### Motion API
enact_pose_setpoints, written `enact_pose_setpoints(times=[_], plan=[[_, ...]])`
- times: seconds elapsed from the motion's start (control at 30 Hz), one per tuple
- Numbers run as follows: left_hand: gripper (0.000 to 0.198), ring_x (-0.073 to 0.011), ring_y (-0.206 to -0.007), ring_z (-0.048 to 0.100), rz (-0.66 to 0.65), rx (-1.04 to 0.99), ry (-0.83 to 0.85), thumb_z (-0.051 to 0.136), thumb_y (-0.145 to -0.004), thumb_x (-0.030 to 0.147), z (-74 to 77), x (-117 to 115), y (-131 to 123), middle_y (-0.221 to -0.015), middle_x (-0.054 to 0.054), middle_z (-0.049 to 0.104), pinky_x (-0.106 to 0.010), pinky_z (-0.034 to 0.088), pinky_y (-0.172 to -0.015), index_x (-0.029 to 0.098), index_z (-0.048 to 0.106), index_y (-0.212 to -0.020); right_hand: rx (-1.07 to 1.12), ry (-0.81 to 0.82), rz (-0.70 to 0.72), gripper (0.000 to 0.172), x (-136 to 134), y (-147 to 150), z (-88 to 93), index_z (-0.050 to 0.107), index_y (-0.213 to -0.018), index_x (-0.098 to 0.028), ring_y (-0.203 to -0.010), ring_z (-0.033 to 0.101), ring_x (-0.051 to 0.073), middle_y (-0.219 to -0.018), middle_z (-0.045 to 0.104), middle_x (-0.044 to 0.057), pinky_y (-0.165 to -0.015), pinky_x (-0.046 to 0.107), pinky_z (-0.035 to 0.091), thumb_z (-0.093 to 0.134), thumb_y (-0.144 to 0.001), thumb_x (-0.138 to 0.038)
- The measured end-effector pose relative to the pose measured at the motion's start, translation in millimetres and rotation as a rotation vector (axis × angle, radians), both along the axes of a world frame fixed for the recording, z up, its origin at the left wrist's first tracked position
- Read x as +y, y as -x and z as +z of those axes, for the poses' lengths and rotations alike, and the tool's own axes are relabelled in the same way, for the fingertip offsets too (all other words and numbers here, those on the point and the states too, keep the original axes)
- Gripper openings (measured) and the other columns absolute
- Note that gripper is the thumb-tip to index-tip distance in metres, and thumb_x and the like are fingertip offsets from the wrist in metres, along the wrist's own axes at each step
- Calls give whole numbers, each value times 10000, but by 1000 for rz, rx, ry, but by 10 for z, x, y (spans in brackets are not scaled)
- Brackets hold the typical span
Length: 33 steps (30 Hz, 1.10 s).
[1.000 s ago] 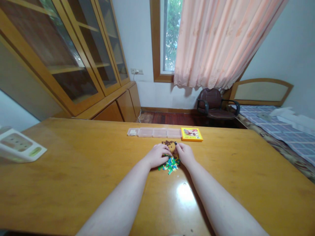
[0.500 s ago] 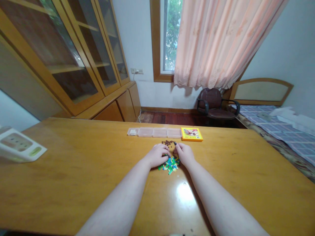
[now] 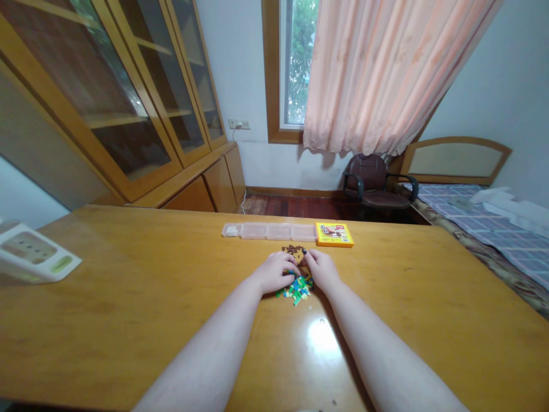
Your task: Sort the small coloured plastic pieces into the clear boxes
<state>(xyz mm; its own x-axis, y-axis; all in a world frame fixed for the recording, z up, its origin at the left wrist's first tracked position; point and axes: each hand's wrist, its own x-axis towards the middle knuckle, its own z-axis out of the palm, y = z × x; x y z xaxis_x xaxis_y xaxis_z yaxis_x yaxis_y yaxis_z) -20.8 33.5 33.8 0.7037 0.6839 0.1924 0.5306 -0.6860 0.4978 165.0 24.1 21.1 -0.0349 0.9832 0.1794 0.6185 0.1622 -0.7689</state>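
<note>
A heap of small green, blue, white and yellow building bricks (image 3: 298, 290) lies on the table between my hands. My left hand (image 3: 274, 273) rests at the heap's left side, its fingers bent over the upper edge and the thumb apart from them. Opposite it, my right hand (image 3: 322, 268) is closed, with a small black piece (image 3: 304, 251) showing at the thumb tip. Its other fingertips are mostly hidden. Just beyond both hands is a small group of brown bricks (image 3: 292, 249).
A clear compartment tray (image 3: 278, 231) lies near the table's far edge, touching or almost touching a yellow box (image 3: 334, 234). A white plastic object (image 3: 36, 254) stands at the far left of the wooden table (image 3: 128, 303). Past the table is an office chair (image 3: 371, 180).
The fingers of my left hand have shifted slightly over the upper edge of the heap. My right hand and the black piece have barely moved.
</note>
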Motion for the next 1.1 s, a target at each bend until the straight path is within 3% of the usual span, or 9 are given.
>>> enact_pose_setpoints(times=[0.27,0.9,1.1], plan=[[139,-186,-944,528,14,11,-45,572,-751,216,9,10,5,-971,-11,629,-320,382,-895,229,698,-808,124,88,42,494,31,-33,-87,485,-485,-181,-440,477,127,-423,483,-7,-472,227,319,373,-867,-473],[211,-191,-963,517,-28,20,-10,596,-752,235,3,-1,-6,-998,6,617,-321,376,-905,292,699,-927,98,22,58,434,37,-14,-76,526,-552,-172,-506,492,129,-512,535,0,-510,228,325,392,-856,-450],[157,-187,-938,520,-29,30,-17,606,-749,239,8,-3,-11,-956,7,622,-310,383,-881,277,711,-859,42,52,80,428,18,-5,-66,536,-566,-171,-509,497,131,-519,535,-3,-501,229,312,386,-863,-439]])
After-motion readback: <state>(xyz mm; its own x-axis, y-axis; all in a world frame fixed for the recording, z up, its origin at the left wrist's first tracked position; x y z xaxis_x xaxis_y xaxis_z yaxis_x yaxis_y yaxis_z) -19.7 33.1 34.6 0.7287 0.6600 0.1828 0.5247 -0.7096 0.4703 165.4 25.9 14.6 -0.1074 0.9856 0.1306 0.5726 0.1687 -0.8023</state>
